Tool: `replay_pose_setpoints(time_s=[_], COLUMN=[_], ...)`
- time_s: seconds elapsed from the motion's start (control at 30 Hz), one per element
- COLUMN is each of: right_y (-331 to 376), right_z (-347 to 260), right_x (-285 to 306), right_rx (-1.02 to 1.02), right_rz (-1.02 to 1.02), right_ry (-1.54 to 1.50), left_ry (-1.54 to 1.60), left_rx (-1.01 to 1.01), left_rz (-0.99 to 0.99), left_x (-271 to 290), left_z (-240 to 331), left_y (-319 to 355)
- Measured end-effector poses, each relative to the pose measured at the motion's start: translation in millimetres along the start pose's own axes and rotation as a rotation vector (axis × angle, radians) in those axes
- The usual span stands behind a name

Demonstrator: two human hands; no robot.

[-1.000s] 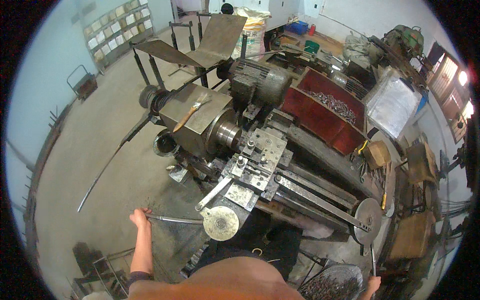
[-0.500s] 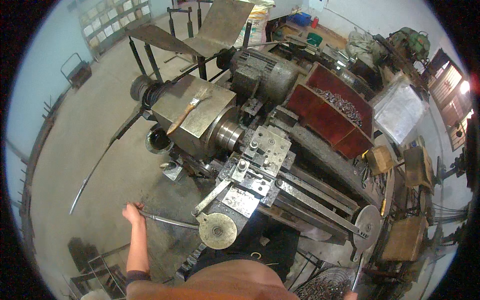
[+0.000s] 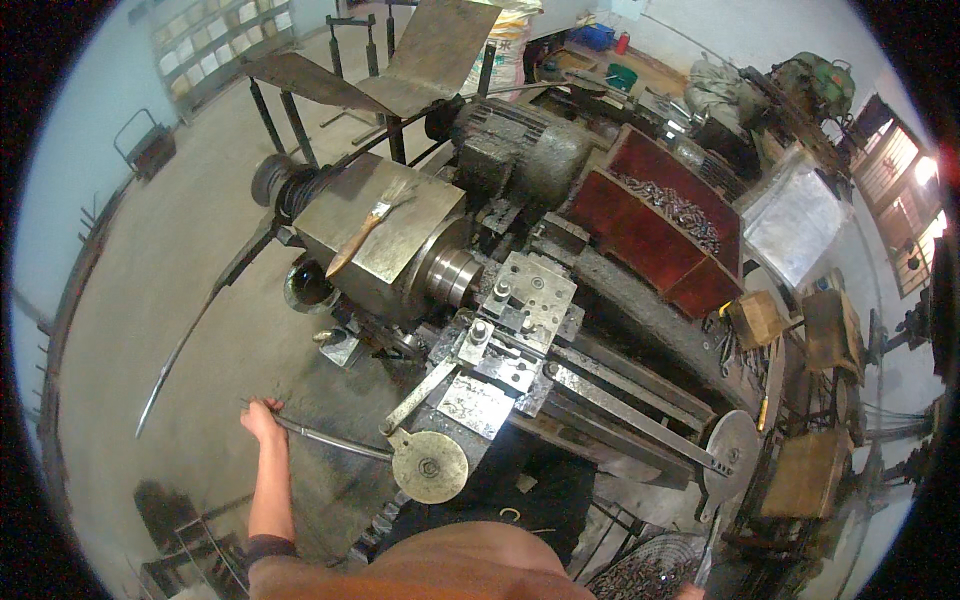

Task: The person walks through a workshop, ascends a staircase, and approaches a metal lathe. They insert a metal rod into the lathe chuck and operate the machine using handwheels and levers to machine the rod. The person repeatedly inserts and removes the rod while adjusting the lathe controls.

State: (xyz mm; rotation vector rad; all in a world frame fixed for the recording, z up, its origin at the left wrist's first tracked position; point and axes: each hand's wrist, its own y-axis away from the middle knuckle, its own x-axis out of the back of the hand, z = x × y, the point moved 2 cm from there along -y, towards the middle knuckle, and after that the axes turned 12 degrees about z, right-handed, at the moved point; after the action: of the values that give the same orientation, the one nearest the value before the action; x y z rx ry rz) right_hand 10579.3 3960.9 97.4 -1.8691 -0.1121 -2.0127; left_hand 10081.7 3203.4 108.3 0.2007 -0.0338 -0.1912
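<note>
My left hand is closed around the end of a metal lever at the near left of a small lathe. That lever joins a round metal disc, which a flat bar links to the tool slide. At the lower right edge, my right hand is only partly visible, closed at the lower end of another lever. This second lever hangs from a grey disc on the right end of the machine. Left of the slide is the bright round spindle nose.
A wooden-handled brush lies on the headstock. Behind the slide sits a red tray with many small metal parts. A wire basket of small pieces stands low, beside my right hand. A long rod sticks out over the floor at left.
The whole view has shifted slightly, and my left hand sits a touch higher with its lever. Both hands keep their grip. The brush and tray stay where they were.
</note>
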Motion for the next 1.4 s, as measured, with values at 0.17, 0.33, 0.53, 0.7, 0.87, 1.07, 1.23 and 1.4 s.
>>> replay_pose_setpoints(time_s=[0.17, 0.33, 0.53, 0.7, 0.87, 1.07, 1.23, 1.4], right_y=[6, -3, -38, -111, -176, -191, -140, -88], right_z=[-16, -26, -73, -59, -36, -29, -94, -71], right_x=[11, 18, 33, 47, -6, -13, 14, 13], right_rx=[-0.116, -0.022, -0.01, 0.089, 0.066, -0.095, -0.089, 0.012], right_rz=[0.07, 0.068, 0.211, 0.033, 0.381, 0.321, 0.267, 0.391], right_ry=[-0.011, 0.039, 0.114, 0.273, 0.472, 0.537, 0.21, -0.155], left_ry=[0.04, 0.007, 0.052, -0.093, -0.486, -0.948, -1.143, -1.406], left_rx=[0.006, 0.018, -0.029, -0.017, 0.083, -0.713, -0.963, -1.251], left_rz=[0.016, 0.034, -0.034, -0.124, -0.29, -0.281, -0.7, -0.928], left_x=[-5, -8, 8, 31, 43, -21, -84, -156], left_z=[1, -3, 6, 6, 22, 22, -6, -41], left_y=[5, 3, 1, -9, -15, -80, -53, 1])
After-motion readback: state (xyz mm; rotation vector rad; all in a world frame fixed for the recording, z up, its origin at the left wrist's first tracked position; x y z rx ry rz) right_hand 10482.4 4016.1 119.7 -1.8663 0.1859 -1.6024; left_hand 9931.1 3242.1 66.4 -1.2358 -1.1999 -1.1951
